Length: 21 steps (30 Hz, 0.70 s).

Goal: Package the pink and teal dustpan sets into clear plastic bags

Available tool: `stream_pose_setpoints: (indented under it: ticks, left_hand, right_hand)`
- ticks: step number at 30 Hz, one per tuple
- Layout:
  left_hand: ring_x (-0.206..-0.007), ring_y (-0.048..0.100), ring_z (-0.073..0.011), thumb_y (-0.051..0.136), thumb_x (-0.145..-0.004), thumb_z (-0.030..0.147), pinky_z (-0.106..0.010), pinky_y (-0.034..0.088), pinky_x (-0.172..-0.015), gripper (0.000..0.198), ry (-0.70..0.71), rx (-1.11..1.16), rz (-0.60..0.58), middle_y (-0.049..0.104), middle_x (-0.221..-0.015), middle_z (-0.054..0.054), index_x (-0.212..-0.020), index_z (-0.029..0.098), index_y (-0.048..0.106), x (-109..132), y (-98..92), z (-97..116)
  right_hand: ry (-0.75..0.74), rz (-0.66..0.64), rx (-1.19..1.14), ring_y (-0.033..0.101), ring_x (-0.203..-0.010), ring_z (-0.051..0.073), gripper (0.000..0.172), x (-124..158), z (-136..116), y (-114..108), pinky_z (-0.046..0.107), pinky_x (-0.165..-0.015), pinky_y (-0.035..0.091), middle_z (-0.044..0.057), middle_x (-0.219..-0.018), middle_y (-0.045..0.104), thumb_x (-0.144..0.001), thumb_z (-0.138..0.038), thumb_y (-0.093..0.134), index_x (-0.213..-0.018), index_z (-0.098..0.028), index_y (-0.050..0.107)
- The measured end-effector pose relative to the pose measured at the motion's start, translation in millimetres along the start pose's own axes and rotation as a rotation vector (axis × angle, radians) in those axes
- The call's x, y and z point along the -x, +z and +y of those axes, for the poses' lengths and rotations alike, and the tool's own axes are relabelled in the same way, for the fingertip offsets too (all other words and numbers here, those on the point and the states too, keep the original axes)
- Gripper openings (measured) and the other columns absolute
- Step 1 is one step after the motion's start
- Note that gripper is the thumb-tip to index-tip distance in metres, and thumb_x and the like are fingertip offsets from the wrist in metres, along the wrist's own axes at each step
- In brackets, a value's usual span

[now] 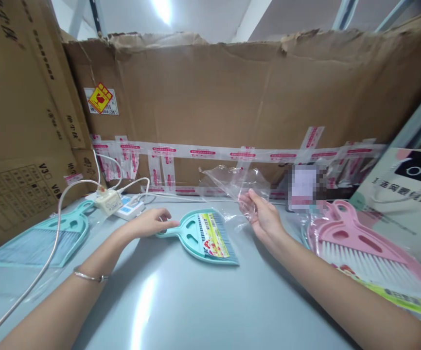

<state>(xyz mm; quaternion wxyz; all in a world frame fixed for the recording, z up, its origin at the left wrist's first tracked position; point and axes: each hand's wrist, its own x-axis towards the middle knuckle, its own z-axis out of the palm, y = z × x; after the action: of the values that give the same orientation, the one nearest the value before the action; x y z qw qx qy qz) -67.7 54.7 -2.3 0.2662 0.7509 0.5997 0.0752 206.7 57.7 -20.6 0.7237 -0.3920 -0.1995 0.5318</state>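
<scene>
My left hand [155, 222] is closed at the handle end of a turquoise dustpan [190, 250], thumb lying along the handle. A small brush with grey-blue bristles [228, 233] is nested in the pan, under a yellow-green printed label [215, 235]. My right hand [263, 211] is raised a little above the table, fingers closed on a clear plastic bag [237, 182]. The bag spreads up and left from the fingers, its lower part hanging near the pan's bristle side. A silver bangle [91, 277] circles my left wrist.
At left lies another turquoise dustpan set [44, 238] in clear plastic, crossed by a white cable [59, 214]. A charger [108, 201] and power strip [131, 209] sit behind it. Pink dustpan sets [367, 238] lie at right beside a printed bag [400, 204]. A cardboard box [196, 97] stands behind.
</scene>
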Motion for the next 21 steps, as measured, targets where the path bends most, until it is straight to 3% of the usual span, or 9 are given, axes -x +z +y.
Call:
stream_pose_setpoints:
  ticks: [4,7,11,13,15,18,19,21]
  left_hand:
    - [-0.101,0.056,-0.0262,0.050,-0.066,0.068,-0.031,0.044,-0.080,0.068,0.015,-0.107,-0.007,0.058,-0.118,-0.013,-0.111,0.016,0.054,10,-3.8,7]
    - [-0.097,0.056,-0.0272,0.054,-0.067,0.061,-0.033,0.043,-0.079,0.059,0.008,-0.200,-0.099,0.060,-0.111,-0.012,-0.106,0.017,0.057,10,-7.7,6]
    - [-0.096,0.056,-0.0239,0.056,-0.070,0.051,-0.030,0.042,-0.081,0.047,0.117,-0.179,-0.234,0.063,-0.106,-0.005,-0.108,0.023,0.058,5,-16.7,-11]
    - [-0.102,0.054,-0.0230,0.055,-0.071,0.046,-0.029,0.040,-0.086,0.046,0.165,-0.166,-0.228,0.060,-0.113,-0.004,-0.112,0.025,0.058,1,-19.2,-22]
    - [-0.106,0.052,-0.0244,0.054,-0.072,0.042,-0.032,0.038,-0.090,0.048,0.150,-0.197,-0.078,0.057,-0.118,-0.008,-0.116,0.023,0.056,-4,-18.7,-28]
    - [-0.105,0.052,-0.0294,0.047,-0.075,0.042,-0.037,0.038,-0.090,0.051,0.053,-0.309,0.323,0.055,-0.118,-0.017,-0.116,0.013,0.055,-9,-14.9,-29]
    - [-0.102,0.053,-0.0304,0.045,-0.076,0.044,-0.037,0.039,-0.087,0.049,0.020,-0.338,0.389,0.057,-0.114,-0.018,-0.111,0.011,0.058,-9,-13.9,-28]
    - [-0.088,0.058,-0.0302,0.039,-0.078,0.049,-0.037,0.042,-0.076,0.046,-0.049,-0.377,0.318,0.063,-0.096,-0.018,-0.091,0.011,0.063,-7,-12.7,-24]
  right_hand:
    - [0.003,0.011,0.040,0.065,-0.053,0.010,0.012,2,2,-7,0.017,-0.051,0.054,0.003,-0.060,0.069,-0.081,-0.015,0.060,-0.068,-0.015,0.060]
    - [0.004,0.027,0.073,0.065,-0.053,0.012,0.011,2,0,-19,0.018,-0.049,0.054,0.003,-0.059,0.069,-0.078,-0.017,0.063,-0.068,-0.015,0.060]
    - [0.012,0.068,0.034,0.065,-0.052,0.011,0.015,-2,-8,-31,0.017,-0.048,0.053,0.002,-0.058,0.069,-0.081,-0.014,0.059,-0.066,-0.015,0.059]
    - [0.036,0.068,0.017,0.065,-0.052,0.010,0.020,-4,-12,-32,0.016,-0.049,0.053,0.002,-0.057,0.068,-0.084,-0.013,0.054,-0.065,-0.015,0.059]
    - [0.049,0.046,0.020,0.065,-0.052,0.010,0.020,-4,-14,-31,0.016,-0.050,0.053,0.001,-0.058,0.068,-0.084,-0.014,0.054,-0.066,-0.015,0.059]
    - [0.044,0.018,0.037,0.065,-0.052,0.010,0.015,-2,-12,-30,0.016,-0.050,0.053,0.001,-0.058,0.069,-0.081,-0.016,0.059,-0.066,-0.016,0.059]
    - [0.045,0.018,0.040,0.065,-0.052,0.010,0.015,-1,-11,-30,0.016,-0.050,0.053,0.002,-0.059,0.069,-0.081,-0.016,0.060,-0.066,-0.015,0.059]
    - [0.060,0.022,0.038,0.065,-0.052,0.010,0.016,2,-8,-29,0.017,-0.050,0.053,0.002,-0.059,0.069,-0.082,-0.015,0.058,-0.066,-0.015,0.060]
